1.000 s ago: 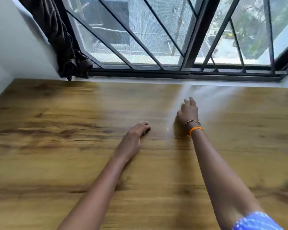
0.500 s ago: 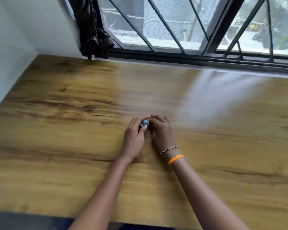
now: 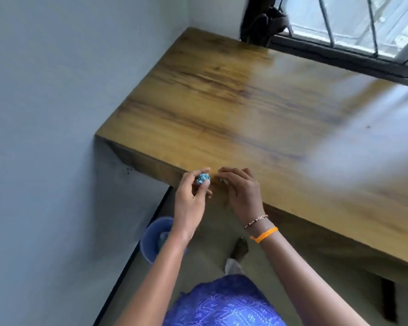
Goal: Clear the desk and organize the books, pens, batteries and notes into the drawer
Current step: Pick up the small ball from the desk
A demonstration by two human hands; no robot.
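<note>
My left hand pinches a small crumpled blue paper ball between thumb and fingertips, right at the front edge of the wooden desk. Just beside it, my right hand hovers over the same edge with its fingers curled; something small and pale shows under the fingertips, too blurred to name. An orange band and a bead bracelet sit on the right wrist. The desk top shows bare wood.
A blue bin with some paper in it stands on the floor below my left forearm, against the grey wall. A dark curtain hangs at the desk's far corner by the barred window. My foot is on the floor.
Both hands came together on the desk and drew back to its front edge. The left hand lifted the blue paper ball. The view swung left and down, showing floor and bin.
</note>
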